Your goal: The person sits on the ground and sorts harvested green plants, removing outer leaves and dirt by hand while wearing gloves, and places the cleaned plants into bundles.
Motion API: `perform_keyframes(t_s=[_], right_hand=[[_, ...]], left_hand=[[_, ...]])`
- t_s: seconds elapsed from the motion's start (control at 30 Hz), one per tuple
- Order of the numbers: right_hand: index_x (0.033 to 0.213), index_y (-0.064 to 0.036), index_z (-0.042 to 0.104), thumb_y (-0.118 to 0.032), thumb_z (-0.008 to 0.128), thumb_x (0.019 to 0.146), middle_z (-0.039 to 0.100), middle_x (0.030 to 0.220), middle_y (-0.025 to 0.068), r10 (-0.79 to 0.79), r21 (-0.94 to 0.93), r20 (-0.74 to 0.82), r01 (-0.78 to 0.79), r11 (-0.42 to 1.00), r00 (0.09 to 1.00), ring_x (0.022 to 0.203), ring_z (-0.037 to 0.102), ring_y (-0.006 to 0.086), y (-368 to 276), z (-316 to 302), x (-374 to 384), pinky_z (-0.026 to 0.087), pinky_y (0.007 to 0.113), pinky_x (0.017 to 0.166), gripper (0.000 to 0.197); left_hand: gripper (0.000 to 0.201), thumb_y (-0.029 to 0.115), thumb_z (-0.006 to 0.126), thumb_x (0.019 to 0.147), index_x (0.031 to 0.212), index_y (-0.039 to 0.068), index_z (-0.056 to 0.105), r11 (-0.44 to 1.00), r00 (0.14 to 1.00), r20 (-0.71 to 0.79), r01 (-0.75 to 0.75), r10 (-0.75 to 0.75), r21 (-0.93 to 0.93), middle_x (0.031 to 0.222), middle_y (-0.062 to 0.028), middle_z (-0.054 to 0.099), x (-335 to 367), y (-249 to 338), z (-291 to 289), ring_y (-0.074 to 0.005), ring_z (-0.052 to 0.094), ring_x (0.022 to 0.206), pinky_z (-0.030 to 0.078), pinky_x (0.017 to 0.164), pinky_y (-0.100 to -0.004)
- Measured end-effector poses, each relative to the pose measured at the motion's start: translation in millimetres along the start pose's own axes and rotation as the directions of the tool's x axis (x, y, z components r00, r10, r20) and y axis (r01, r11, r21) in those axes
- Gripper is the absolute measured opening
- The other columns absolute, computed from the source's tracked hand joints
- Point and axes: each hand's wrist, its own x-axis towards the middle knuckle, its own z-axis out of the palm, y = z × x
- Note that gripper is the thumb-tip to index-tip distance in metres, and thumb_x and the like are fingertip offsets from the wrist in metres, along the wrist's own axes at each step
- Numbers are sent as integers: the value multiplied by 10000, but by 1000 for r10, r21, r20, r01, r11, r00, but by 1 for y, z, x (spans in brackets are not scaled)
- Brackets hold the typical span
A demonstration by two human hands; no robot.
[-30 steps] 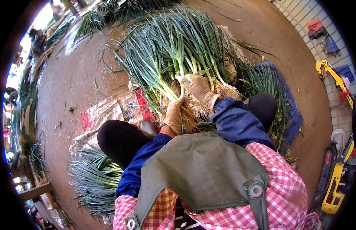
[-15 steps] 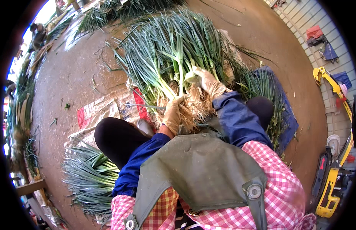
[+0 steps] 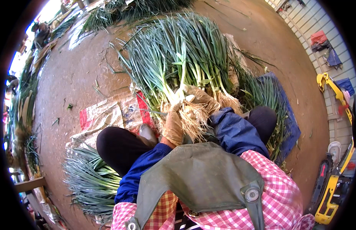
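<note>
A large pile of green onions [image 3: 174, 46] lies before me, leaves pointing away and pale roots [image 3: 195, 119] toward me. My left hand [image 3: 173, 125], in a tan glove, is closed round the white lower ends of a few green onions at the near edge of the pile. Right beside it, my gloved right hand [image 3: 204, 100] has its fingers curled over the white bases of green onions, almost touching the left. Its palm side is hidden. More rooted stalks [image 3: 227, 100] lie just right of that hand.
A printed sack with red bands [image 3: 112, 113] is spread to the left. Another green onion heap [image 3: 91, 180] sits by my left knee. Loose greens [image 3: 262, 96] rest on a blue sheet [image 3: 289, 119] at right. A yellow toy-like excavator [image 3: 333, 184] stands near the wall.
My right hand has come left and nearer to me, from the pile's right side to beside my left hand. My left hand stays at the stalk bases, slightly closer to me.
</note>
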Motion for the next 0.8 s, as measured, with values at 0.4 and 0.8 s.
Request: perform_keyframes(t_s=[0.4,0.8], right_hand=[[946,-126,662,-257,574,895,649,841,92,-273,-978,90,33,-205,958,765,641,271,-7,36,-74,521,362,656,166],[1012,-34,635,-214,554,943,668,817,60,-108,-847,-194,-111,519,975,670,630,122,-101,73,-170,476,215,554,208]], left_hand=[[204,186,531,913,942,-8,586,992,984,-173,65,-45,111,716,-95,627,0,1,1,-194,590,528,505,453,-288],[234,230,622,889,934,1,648,973,969,-206,-94,138,210,707,-69,615,28,2,-41,-167,558,515,487,451,-318]])
